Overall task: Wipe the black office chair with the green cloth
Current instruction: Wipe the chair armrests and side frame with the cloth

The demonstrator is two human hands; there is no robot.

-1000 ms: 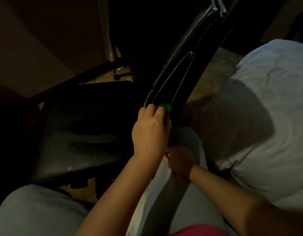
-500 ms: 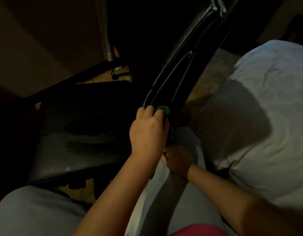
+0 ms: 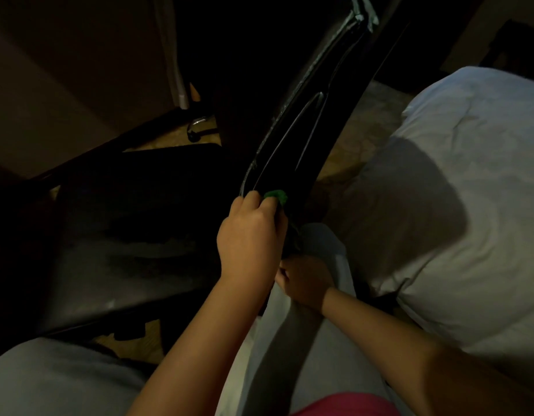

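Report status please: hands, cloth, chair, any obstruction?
Left hand grips green cloth against black office chair edge. Right hand below, grip unclear in shadow. No obstruction seen.

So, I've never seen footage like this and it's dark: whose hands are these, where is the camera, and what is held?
No machine here: a person wears one camera on the head, looking down at their own bare hands. The left hand holds a green cloth bunched against the backrest of the black office chair, whose seat lies to the left. The right hand sits lower, in shadow by the backrest's base; whether it holds anything I cannot tell. To the right lies white bedding.
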